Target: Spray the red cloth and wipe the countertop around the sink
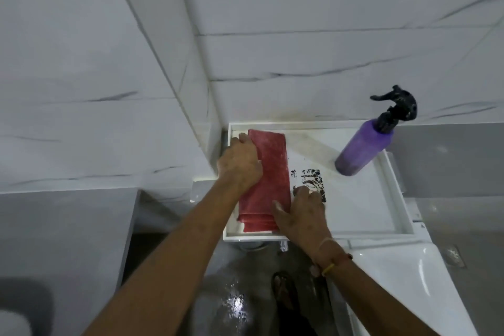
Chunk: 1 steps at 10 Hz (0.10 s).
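Folded red cloth (266,180) is lying on the white desk (354,199) near the wall corner. Left hand (240,163) is pressing flat on it, fingers together. Right hand (300,213) is resting at its edge, fingers spread, partly hiding a black mark (311,177). Purple spray bottle (362,147) is standing apart, right.

— How's the light where I'm working?
— Dim, greyish. Glare on the wet floor (236,304) below my arms.
— Sharpness?
— Soft all over; wall tiles (81,63) bend at the edges, and the corners smear
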Available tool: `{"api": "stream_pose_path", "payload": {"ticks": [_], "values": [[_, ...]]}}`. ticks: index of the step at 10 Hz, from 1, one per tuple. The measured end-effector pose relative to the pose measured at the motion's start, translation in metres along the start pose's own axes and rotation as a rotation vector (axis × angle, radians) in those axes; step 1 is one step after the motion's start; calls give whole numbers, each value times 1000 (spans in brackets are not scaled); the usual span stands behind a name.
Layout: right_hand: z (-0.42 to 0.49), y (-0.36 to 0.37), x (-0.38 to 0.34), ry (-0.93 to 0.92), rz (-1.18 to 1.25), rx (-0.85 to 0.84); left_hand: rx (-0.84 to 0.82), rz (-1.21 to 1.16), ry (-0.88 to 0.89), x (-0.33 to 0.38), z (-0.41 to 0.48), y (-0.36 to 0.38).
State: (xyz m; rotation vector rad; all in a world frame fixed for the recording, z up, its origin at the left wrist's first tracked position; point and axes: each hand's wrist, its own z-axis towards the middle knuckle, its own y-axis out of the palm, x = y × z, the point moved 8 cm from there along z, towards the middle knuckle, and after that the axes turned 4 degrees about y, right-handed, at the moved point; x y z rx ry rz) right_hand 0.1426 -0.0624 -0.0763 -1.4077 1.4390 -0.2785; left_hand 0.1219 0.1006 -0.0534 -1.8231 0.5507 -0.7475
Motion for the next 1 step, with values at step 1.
{"api": "stream_pose_path", "payload": {"ticks": [1], "values": [[-19, -27, -12, -73, -193, 90, 55, 119, 133, 25, -18, -30]]}}
